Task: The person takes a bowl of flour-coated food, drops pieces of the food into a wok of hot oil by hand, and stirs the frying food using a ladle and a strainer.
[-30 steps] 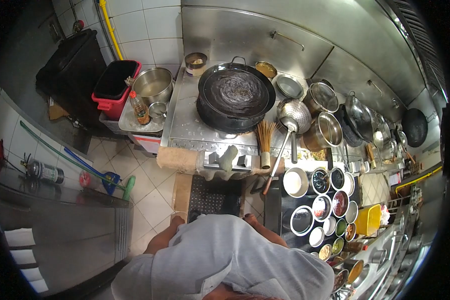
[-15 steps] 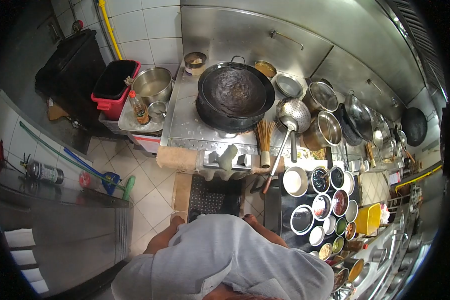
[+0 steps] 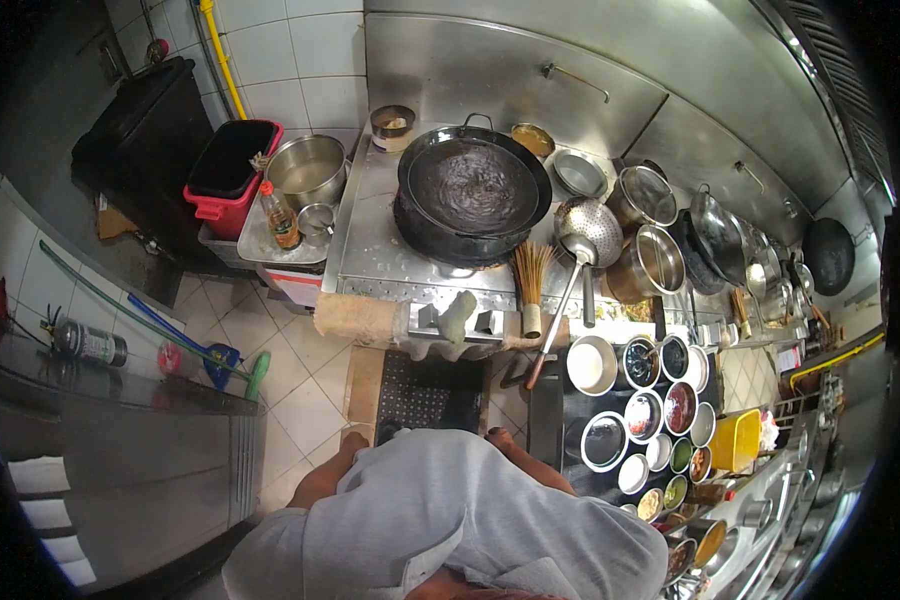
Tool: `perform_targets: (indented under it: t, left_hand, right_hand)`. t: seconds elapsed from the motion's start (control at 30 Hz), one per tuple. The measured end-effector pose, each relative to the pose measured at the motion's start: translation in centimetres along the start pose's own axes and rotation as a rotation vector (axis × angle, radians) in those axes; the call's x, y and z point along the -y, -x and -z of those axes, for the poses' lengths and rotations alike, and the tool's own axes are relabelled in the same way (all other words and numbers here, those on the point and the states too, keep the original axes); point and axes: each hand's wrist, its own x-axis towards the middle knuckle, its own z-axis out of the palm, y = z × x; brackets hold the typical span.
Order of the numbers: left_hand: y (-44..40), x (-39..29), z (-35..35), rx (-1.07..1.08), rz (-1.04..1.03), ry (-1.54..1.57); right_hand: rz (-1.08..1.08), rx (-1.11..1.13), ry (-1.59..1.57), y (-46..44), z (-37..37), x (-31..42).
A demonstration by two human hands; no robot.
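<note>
My left hand (image 3: pixel 354 440) shows only in small part beside my grey shirt, its fingers hidden. On the other side of the shirt, a bit of my right hand (image 3: pixel 500 436) is visible, and what its fingers do cannot be made out. Both are low against my body, below the stove's front edge. A black wok (image 3: pixel 475 188) with rippling dark liquid sits on the steel stove (image 3: pixel 365 240). A cloth (image 3: pixel 457 317) lies over the stove's front edge. Right of the wok are a bamboo brush (image 3: pixel 530 290) and a perforated ladle (image 3: pixel 589 230).
Several bowls of sauces and seasonings, one a white bowl (image 3: pixel 592 364), stand at the right. Left of the stove are a steel pot (image 3: pixel 307 171), a bottle (image 3: pixel 279 215) and a red bin (image 3: pixel 232 160). A fire extinguisher (image 3: pixel 90 343) is at the far left.
The ripples on the liquid in the wok have changed shape. My hands and the things around them have not visibly moved.
</note>
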Motion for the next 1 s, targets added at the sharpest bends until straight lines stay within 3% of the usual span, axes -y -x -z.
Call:
perform_targets:
  t: [0.07, 0.17, 0.23, 0.47, 0.57, 0.63, 0.73, 0.83, 1.0]
  left_hand:
    - [0.2, -0.2, 0.3, 0.003, 0.064, 0.069]
    - [-0.5, 0.7, -0.5, 0.028, -0.102, -0.072]
    - [0.1, -0.4, -0.5, -0.069, 0.168, 0.251]
    - [0.8, -0.9, 0.0, -0.093, 0.183, 0.262]
    - [1.9, -1.8, 1.5, -0.047, 0.131, 0.206]
    - [2.0, -1.7, 1.7, 0.011, -0.093, -0.124]
    - [3.6, -3.4, 2.8, -0.038, 0.039, -0.005]
    - [0.5, -0.5, 0.8, 0.059, -0.074, -0.178]
    - [-0.2, 0.0, 0.0, 0.019, -0.019, -0.102]
  right_hand:
    - [-0.022, 0.026, -0.001, -0.1, 0.0, 0.0]
    - [0.014, 0.051, -0.009, 2.0, 1.4, 1.1]
    - [-0.009, 0.068, -0.01, 2.4, 1.8, 1.6]
    - [0.028, 0.001, 0.032, 0.0, 0.3, 0.0]
    - [0.068, 0.015, 0.003, 0.2, 0.6, 0.2]
    - [0.081, 0.038, 0.044, -0.1, 0.7, 0.1]
    - [0.1, 0.03, 0.084, -0.3, 0.3, -0.2]
    - [0.094, -0.005, 0.073, 0.6, 0.7, 0.4]
    - [0.011, 0.121, -0.082, 3.4, 2.7, 2.0]
